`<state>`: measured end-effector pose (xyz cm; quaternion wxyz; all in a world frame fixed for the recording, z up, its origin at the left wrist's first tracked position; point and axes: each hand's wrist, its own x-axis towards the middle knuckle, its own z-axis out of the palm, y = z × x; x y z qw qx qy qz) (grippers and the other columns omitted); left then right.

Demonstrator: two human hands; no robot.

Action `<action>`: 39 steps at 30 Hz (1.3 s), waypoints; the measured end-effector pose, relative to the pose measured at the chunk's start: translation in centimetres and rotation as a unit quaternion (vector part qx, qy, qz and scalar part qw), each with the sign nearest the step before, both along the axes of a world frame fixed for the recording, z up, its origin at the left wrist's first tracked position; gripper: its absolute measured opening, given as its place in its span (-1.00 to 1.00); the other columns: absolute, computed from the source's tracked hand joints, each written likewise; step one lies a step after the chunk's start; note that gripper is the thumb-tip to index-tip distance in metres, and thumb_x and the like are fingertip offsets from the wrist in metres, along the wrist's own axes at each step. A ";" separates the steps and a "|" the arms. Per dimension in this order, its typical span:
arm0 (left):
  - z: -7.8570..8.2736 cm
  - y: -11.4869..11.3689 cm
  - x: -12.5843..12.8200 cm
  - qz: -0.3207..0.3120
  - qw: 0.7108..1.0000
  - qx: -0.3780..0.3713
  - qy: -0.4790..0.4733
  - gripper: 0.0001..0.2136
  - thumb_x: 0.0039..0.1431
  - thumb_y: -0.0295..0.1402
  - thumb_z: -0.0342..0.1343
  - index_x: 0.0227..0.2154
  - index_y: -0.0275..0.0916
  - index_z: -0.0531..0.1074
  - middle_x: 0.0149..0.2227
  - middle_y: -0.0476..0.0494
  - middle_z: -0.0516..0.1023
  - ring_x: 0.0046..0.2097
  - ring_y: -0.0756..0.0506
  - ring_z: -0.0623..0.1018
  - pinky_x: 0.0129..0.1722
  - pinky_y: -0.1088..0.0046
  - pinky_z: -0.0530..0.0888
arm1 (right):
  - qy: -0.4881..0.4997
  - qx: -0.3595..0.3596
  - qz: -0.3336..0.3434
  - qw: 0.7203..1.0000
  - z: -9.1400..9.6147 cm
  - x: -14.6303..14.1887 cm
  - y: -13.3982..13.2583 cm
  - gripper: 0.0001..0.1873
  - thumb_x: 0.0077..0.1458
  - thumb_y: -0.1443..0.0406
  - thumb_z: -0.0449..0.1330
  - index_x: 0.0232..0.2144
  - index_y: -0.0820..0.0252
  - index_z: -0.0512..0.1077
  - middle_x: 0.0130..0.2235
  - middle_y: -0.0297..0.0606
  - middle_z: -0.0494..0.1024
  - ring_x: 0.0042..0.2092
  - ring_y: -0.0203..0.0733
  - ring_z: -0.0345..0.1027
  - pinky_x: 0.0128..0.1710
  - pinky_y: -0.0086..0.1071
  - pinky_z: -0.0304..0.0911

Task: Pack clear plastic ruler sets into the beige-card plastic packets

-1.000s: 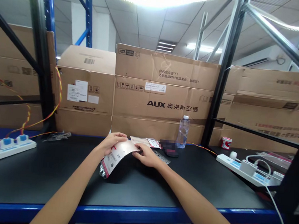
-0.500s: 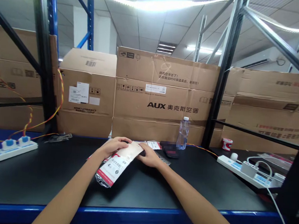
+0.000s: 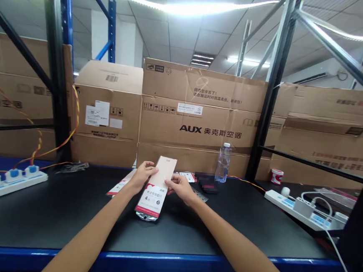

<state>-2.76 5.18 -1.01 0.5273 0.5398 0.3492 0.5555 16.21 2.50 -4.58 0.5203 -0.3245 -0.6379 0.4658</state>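
A long, flat ruler-set packet [image 3: 152, 197], beige and white with red bands and Chinese print, is held tilted above the black tabletop [image 3: 78, 211]. Its clear plastic end points toward me. My left hand [image 3: 143, 177] is closed on the packet's left edge. On the opposite edge, the thumb and fingers of my right hand [image 3: 180, 188] pinch it. Partly hidden behind my left hand, another red-and-white packet [image 3: 119, 185] lies on the table. Beyond my right hand is a further red-and-white packet [image 3: 191, 177], beside a dark object [image 3: 207, 184].
A clear water bottle [image 3: 223, 164] stands at the back, before large cardboard boxes [image 3: 201, 121]. Power strips lie left [image 3: 14, 183] and right [image 3: 301, 212], with cords. Clear plastic wrapping [image 3: 74, 167] lies back left. Dark rack posts [image 3: 266, 117] rise at both sides.
The packet has turned more upright in view, its far end raised and its near end swung right. My right hand has shifted from its far end to its right edge.
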 end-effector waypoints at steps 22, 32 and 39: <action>0.1 -1.3 0.6 -0.112 0.970 0.038 0.211 -0.87 -0.16 -0.42 0.16 -0.46 -0.31 0.50 -0.45 -0.10 0.58 -0.37 -0.11 0.53 -0.37 0.42 0.39 | -0.055 0.041 -0.135 0.989 0.0 1.9 0.9 -0.58 -0.01 0.30 0.20 -0.05 0.19 0.34 -0.38 -0.34 0.53 -0.47 -0.23 0.48 -0.44 -0.31 0.47; -1.1 -0.3 0.8 0.008 0.977 0.083 0.195 -0.33 -0.12 -0.40 0.29 0.09 -0.16 0.14 -0.07 -0.16 0.47 -0.31 -0.05 0.55 -0.33 0.42 0.48 | 0.043 0.000 -0.078 0.996 0.6 1.0 0.2 -0.62 -0.11 0.11 0.38 -0.37 0.19 0.32 -0.36 -0.34 0.50 -0.35 -0.23 0.51 -0.23 -0.26 0.49; -1.0 -1.2 1.5 -0.077 0.963 0.073 0.248 -0.19 -0.21 -0.22 0.44 0.14 -0.18 0.22 0.03 -0.26 0.45 -0.09 -0.17 0.55 -0.16 0.35 0.47 | 0.083 0.001 -0.075 0.994 0.9 1.1 -0.1 -0.54 -0.18 0.10 0.43 -0.37 0.15 0.29 -0.35 -0.38 0.49 -0.35 -0.24 0.49 -0.25 -0.29 0.46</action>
